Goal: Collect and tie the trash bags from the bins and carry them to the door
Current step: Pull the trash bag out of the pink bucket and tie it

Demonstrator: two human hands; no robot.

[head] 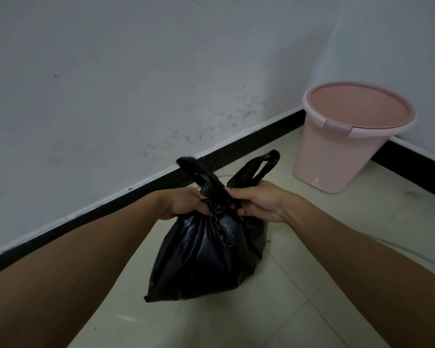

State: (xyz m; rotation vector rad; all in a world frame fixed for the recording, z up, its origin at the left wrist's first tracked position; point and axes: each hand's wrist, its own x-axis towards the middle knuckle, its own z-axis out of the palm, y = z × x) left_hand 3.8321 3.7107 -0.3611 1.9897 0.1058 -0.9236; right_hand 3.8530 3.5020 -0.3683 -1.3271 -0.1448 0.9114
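A full black trash bag (206,254) rests on the tiled floor in front of me, its neck gathered tight. My left hand (183,203) pinches the neck from the left. My right hand (256,200) grips it from the right. The bag's two handle loops stick up above my hands, one leaning left (199,172) and one leaning right (261,167). A pink plastic bin (347,151) stands in the corner at the back right, with no bag visible inside it.
A scuffed white wall (136,84) with a black skirting board (111,207) runs diagonally on the left and meets a second wall behind the bin. A thin pale cable (417,257) lies on the floor under my right forearm.
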